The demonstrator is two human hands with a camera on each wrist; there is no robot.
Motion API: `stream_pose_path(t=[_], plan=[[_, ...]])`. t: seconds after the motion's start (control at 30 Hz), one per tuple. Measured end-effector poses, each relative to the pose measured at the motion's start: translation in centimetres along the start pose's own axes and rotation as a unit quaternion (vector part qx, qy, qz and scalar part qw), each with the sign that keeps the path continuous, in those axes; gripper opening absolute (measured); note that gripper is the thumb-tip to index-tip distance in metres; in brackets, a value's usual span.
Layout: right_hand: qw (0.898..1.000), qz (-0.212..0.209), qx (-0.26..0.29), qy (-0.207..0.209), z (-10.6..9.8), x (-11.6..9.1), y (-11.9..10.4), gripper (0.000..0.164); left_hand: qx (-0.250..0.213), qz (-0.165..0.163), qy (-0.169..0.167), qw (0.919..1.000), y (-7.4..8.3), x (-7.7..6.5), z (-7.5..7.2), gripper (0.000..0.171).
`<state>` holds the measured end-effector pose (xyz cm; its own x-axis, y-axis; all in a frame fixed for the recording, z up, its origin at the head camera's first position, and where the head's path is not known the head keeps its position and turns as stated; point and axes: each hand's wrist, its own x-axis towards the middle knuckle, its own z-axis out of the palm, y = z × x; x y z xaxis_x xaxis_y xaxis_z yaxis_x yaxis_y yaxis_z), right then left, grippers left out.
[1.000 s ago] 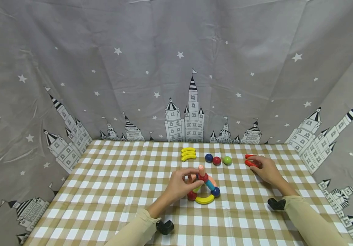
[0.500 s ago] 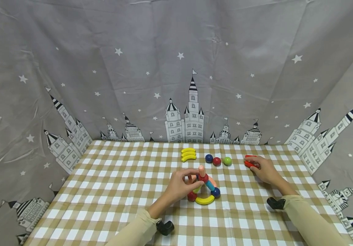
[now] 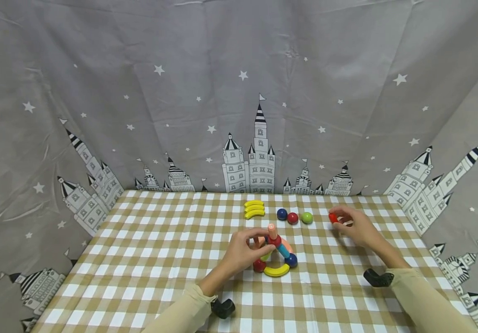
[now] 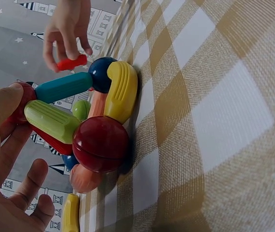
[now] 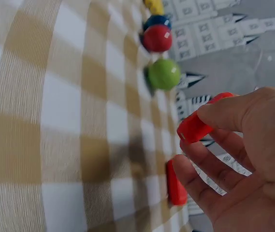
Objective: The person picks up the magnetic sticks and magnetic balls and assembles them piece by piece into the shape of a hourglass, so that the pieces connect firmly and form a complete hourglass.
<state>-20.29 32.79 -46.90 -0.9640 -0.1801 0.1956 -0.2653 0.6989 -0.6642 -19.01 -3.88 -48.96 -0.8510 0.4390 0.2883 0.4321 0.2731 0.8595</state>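
Note:
My left hand [image 3: 243,249] pinches the red ball [image 3: 275,241] at the top of a built frame of balls and sticks. A peach stick [image 3: 272,230] points up from that ball. Teal [image 4: 64,87] and lime [image 4: 52,121] sticks slope down to a blue ball [image 4: 98,75] and a dark red ball [image 4: 101,144], joined by a yellow curved piece [image 4: 123,92]. Over the table, my right hand [image 3: 359,227] pinches a red piece [image 5: 195,126] between thumb and fingers. A second red piece [image 5: 176,184] lies on the cloth below, hidden in the head view.
Yellow curved pieces [image 3: 254,209] lie stacked side by side at the back. Right of them sit loose blue [image 3: 282,214], red [image 3: 292,218] and green [image 3: 307,218] balls. A checked cloth [image 3: 159,259] covers the table, and a grey printed curtain [image 3: 180,115] stands behind.
My right hand has lifted one red piece off the cloth, where two lay side by side. The left hand and the built frame have stayed in place.

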Motion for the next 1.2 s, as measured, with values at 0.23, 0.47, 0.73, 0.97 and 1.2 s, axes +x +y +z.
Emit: stream_pose_path(t=[0.23, 0.47, 0.73, 0.97, 1.2], plan=[[0.998, -0.016, 0.055, 0.017, 0.1, -0.4, -2.5, 0.031, 0.001, -0.005, 0.005, 1.0000, 0.0, -0.1, 0.0, 0.032], [0.996, -0.020, 0.072, 0.039, 0.8, -0.7, -5.2, 0.032, 0.013, 0.004, 0.010, 0.9999, -0.2, -0.1, 0.0, 0.031], [0.991, -0.020, 0.122, 0.043, 2.1, -1.1, -7.8, 0.035, 0.020, 0.002, 0.009, 0.9998, -0.2, -0.1, 0.0, 0.032], [0.981, -0.024, 0.185, 0.042, 3.5, -1.4, -10.0, 0.034, 0.018, 0.002, 0.008, 0.9998, -0.2, 0.0, 0.0, 0.031], [0.969, -0.037, 0.242, 0.040, 5.0, -1.5, -11.2, 0.031, 0.012, 0.000, 0.005, 0.9999, -0.1, 0.0, -0.1, 0.031]])
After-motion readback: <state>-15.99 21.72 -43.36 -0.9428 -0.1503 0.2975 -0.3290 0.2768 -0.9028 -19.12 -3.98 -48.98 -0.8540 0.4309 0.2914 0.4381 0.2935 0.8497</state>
